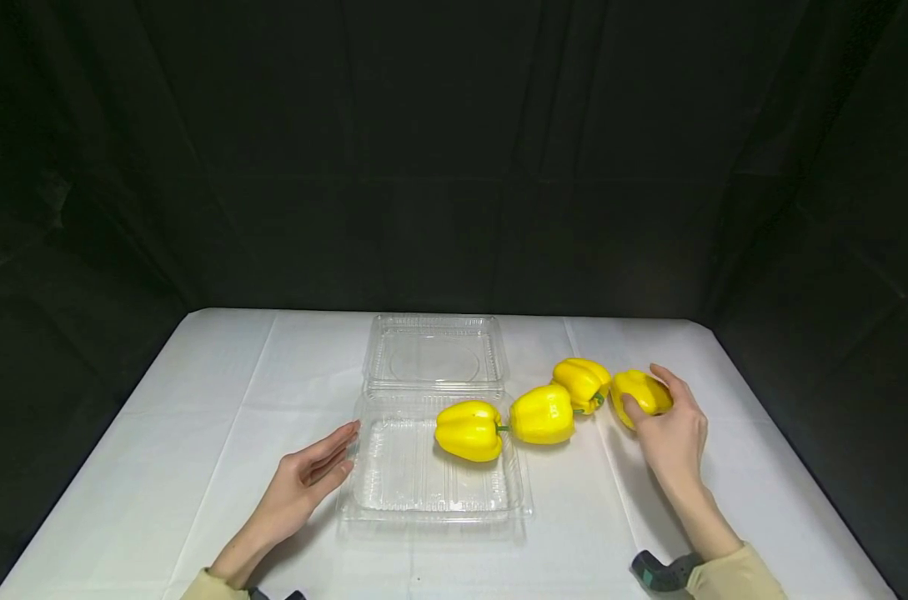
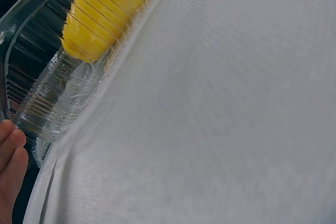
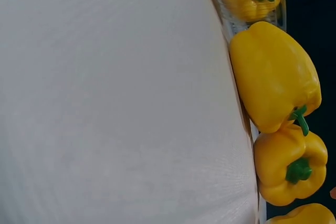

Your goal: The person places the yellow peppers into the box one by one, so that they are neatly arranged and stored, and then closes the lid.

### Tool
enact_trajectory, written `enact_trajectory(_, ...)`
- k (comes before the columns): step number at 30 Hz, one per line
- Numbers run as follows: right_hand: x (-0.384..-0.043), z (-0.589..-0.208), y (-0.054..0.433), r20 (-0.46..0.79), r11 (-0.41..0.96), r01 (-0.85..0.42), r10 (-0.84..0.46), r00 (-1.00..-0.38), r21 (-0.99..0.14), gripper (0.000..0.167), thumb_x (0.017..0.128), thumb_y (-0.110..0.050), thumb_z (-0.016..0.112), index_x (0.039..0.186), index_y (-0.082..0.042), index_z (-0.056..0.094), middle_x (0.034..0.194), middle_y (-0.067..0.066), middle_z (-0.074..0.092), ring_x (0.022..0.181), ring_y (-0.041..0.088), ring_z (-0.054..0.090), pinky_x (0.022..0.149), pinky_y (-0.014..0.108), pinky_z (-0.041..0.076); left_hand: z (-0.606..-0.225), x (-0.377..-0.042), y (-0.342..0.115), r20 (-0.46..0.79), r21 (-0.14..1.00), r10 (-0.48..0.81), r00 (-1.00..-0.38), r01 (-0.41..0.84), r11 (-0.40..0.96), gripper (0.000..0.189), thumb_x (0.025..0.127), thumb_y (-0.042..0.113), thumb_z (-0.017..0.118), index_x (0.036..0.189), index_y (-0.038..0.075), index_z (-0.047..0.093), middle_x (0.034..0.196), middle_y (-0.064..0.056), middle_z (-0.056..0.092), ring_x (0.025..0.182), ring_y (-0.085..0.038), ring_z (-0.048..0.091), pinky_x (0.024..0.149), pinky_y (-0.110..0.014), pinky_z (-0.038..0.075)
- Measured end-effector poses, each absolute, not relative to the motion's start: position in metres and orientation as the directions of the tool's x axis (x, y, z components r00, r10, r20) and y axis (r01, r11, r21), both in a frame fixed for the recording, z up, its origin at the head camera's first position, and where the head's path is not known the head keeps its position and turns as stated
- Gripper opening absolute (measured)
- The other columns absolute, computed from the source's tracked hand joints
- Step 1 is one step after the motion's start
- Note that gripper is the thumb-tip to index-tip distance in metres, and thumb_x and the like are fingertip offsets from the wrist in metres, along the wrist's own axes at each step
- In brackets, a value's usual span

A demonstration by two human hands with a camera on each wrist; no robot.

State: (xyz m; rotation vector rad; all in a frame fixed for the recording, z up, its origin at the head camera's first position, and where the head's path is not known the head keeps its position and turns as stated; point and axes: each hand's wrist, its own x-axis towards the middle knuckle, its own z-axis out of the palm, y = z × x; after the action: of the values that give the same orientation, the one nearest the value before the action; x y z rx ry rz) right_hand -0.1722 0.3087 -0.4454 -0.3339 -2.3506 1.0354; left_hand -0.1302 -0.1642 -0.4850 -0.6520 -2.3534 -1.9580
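A clear plastic clamshell box [image 1: 401,508] lies opened on the table, its lid [image 1: 434,360] folded back behind the base. One yellow bell pepper [image 1: 469,430] sits in the right half of the base. My left hand [image 1: 298,492] is at the box's left side, fingers straight, fingertips [image 2: 11,139] at its rim. Right of the box, a second pepper [image 1: 542,414] and a third pepper [image 1: 579,382] lie in a slanting row. My right hand [image 1: 674,429] grips the rightmost pepper [image 1: 635,392], thumb in front and fingers behind; the wrist view hardly shows this hand.
A white cloth [image 1: 198,417] covers the table, with dark curtains [image 1: 454,167] behind and at both sides. The right wrist view shows the second pepper [image 3: 275,77] beside the box and the third pepper [image 3: 291,166] with its green stem facing the camera.
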Motion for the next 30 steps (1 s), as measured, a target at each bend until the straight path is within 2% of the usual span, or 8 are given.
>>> enact_trajectory(13,-0.177,-0.451,0.316,0.31,0.673,0.096,0.457,-0.833,-0.734,0.068,0.086,-0.018,0.076,0.145,0.0,0.047,0.144,0.026,0.05,0.133,0.047,0.046,0.11,0.063,0.038,-0.485,-0.13,-0.164,0.27,0.94,0.303,-0.914,0.318,0.123,0.05,0.098,0.007,0.063,0.144,-0.004,0.048,0.148,-0.02,0.049,0.132,-0.004,0.05,0.109,-0.018,0.043)
enact_trajectory(22,-0.178,-0.456,0.318,0.274,0.671,0.14,0.472,-0.838,-0.728,0.075,0.085,-0.021,0.078,0.146,0.002,0.043,0.143,0.027,0.049,0.132,0.047,0.045,0.11,0.062,0.037,-0.484,-0.13,-0.164,0.278,0.939,0.306,-0.911,0.324,0.111,0.05,0.097,0.006,0.063,0.144,-0.005,0.048,0.147,-0.025,0.048,0.132,-0.004,0.051,0.109,-0.018,0.042)
enact_trajectory(30,-0.179,-0.459,0.318,0.234,0.662,0.181,0.487,-0.841,-0.727,0.079,0.083,-0.023,0.079,0.147,0.003,0.041,0.143,0.029,0.047,0.131,0.049,0.044,0.109,0.063,0.035,-0.484,-0.13,-0.164,0.278,0.937,0.305,-0.911,0.327,0.12,0.05,0.097,0.006,0.063,0.144,-0.004,0.048,0.147,-0.023,0.049,0.132,-0.006,0.051,0.109,-0.019,0.043)
